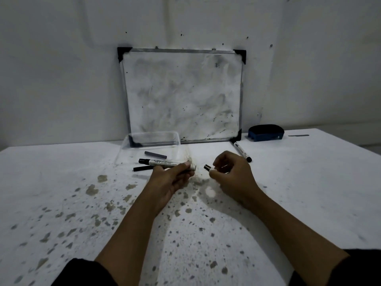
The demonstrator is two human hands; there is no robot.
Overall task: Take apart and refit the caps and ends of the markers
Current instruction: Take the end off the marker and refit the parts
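Observation:
My left hand (173,178) grips a white marker body (162,162) lying level, its black cap pointing left and its open threaded end pointing right. A short gap away, my right hand (231,172) pinches the small end piece (207,167) taken off that marker, facing the open end. Another whole marker (242,151) lies on the table behind my right hand. A grey ink core (155,155) and a thin black stick (142,168) lie beyond my left hand.
A smudged whiteboard (183,96) leans on the wall at the back. A clear plastic tray (148,145) stands before its lower left corner. A blue eraser (266,133) rests at the back right. The white table (82,203) is stained with many spots.

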